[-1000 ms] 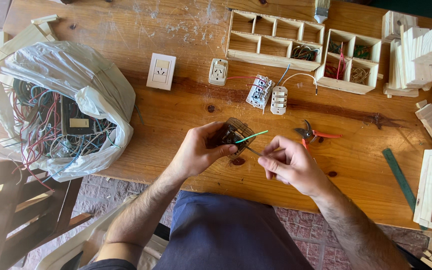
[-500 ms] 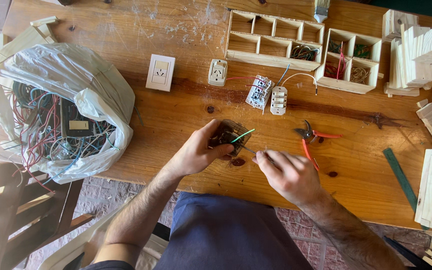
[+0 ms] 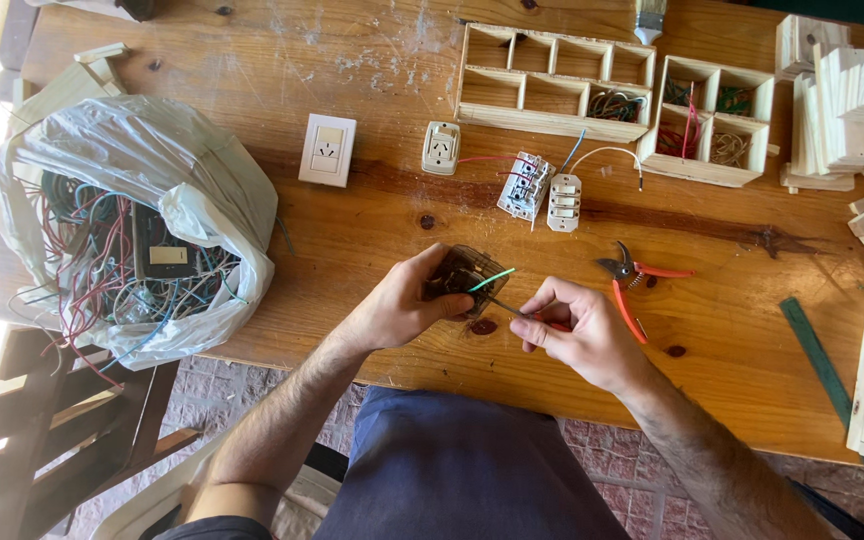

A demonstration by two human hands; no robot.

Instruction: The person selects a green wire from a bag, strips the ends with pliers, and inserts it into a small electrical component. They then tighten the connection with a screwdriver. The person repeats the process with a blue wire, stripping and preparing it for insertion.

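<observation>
My left hand (image 3: 407, 303) grips a small dark electrical module (image 3: 460, 274) just above the wooden table's near edge; a short green wire (image 3: 490, 280) sticks out of it to the right. My right hand (image 3: 582, 330) holds a thin screwdriver (image 3: 522, 314) with a red handle, its metal tip pointed at the module. The two hands are close together, almost touching.
Red-handled pliers (image 3: 630, 285) lie right of my hands. Two white outlet modules (image 3: 542, 190) with wires, a small socket (image 3: 440, 148) and a white faceplate (image 3: 327, 149) lie behind. Wooden compartment trays (image 3: 552, 85) stand at the back, a plastic bag of wires (image 3: 132, 230) at left, wooden blocks (image 3: 852, 100) at right.
My right hand moved left toward the module and now brings a screwdriver tip up to it. My left hand kept holding the module in nearly the same place.
</observation>
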